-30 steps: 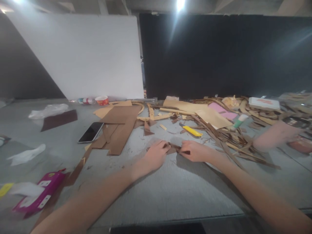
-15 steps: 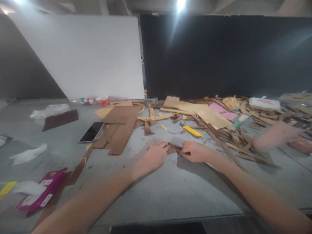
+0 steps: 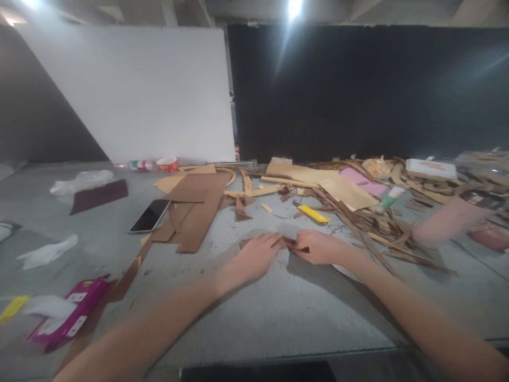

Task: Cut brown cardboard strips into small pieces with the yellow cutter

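Observation:
My left hand (image 3: 260, 256) lies palm down over a small piece of brown cardboard (image 3: 289, 243), its fingers stretched out flat on it. The other end of that piece is pinched between the thumb and fingers of my right hand (image 3: 316, 247). Most of the piece is hidden under my left hand; a corner shows at its far left side. Just beyond my right hand, a yellow utility knife (image 3: 314, 214) rests on the grey table (image 3: 254, 329).
Brown cardboard sheets (image 3: 202, 217) and a phone (image 3: 150, 216) lie to the left. A heap of cardboard strips (image 3: 392, 241), a glue stick (image 3: 392, 198) and a pink cylinder (image 3: 449, 220) occupy the right. A purple wipes packet (image 3: 73, 310) sits near left.
My left hand has flattened over the cardboard piece, its fingers going from a pinch near the middle to stretched out. My right hand stays in nearly the same place.

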A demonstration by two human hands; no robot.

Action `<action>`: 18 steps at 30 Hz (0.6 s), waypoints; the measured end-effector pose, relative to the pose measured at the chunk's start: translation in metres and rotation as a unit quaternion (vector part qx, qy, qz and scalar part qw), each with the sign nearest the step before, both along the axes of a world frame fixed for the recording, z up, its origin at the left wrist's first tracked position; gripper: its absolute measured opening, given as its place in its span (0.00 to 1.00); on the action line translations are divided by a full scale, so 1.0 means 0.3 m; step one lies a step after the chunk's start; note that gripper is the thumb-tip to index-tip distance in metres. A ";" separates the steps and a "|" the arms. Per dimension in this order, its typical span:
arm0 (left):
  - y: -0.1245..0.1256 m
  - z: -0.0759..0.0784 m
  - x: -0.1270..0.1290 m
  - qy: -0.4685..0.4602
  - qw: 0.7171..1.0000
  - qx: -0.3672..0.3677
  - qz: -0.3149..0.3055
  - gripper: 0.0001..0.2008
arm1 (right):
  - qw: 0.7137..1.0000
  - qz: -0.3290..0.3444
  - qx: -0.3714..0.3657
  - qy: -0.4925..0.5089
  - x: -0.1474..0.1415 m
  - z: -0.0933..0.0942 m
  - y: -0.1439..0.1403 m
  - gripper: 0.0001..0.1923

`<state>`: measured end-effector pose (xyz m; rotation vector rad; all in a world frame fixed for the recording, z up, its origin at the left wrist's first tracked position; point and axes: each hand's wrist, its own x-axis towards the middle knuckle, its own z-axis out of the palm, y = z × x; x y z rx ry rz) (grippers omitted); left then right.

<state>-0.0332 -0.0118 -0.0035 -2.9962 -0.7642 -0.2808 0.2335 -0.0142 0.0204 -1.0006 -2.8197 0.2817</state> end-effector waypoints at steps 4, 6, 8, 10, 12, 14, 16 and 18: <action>0.006 -0.004 -0.003 -0.005 1.000 -0.009 0.005 0.26 | 1.000 -0.005 -0.012 -0.004 0.000 0.007 -0.003 0.19; 0.006 0.000 -0.003 -0.008 1.000 -0.011 -0.003 0.27 | 1.000 -0.003 -0.014 -0.006 0.000 0.007 -0.003 0.19; 0.005 0.004 -0.003 -0.008 1.000 -0.015 -0.019 0.28 | 1.000 -0.004 -0.016 -0.007 -0.001 0.005 -0.002 0.20; 0.006 0.003 -0.004 -0.007 0.999 -0.022 -0.036 0.30 | 1.000 -0.007 -0.015 -0.004 -0.001 0.000 0.000 0.20; 0.010 -0.003 -0.007 -0.016 0.998 -0.036 -0.046 0.33 | 1.000 -0.005 -0.013 0.000 0.000 -0.005 0.002 0.19; 0.015 -0.012 -0.010 -0.032 0.997 -0.053 -0.049 0.37 | 1.000 -0.002 -0.012 0.003 0.002 -0.009 0.003 0.20; 0.021 -0.020 -0.013 -0.042 0.996 -0.068 -0.050 0.40 | 1.000 -0.003 -0.013 0.005 0.003 -0.009 0.003 0.21; 0.025 -0.022 -0.014 -0.041 0.995 -0.082 -0.048 0.40 | 1.000 -0.003 -0.014 0.006 0.003 -0.007 0.004 0.21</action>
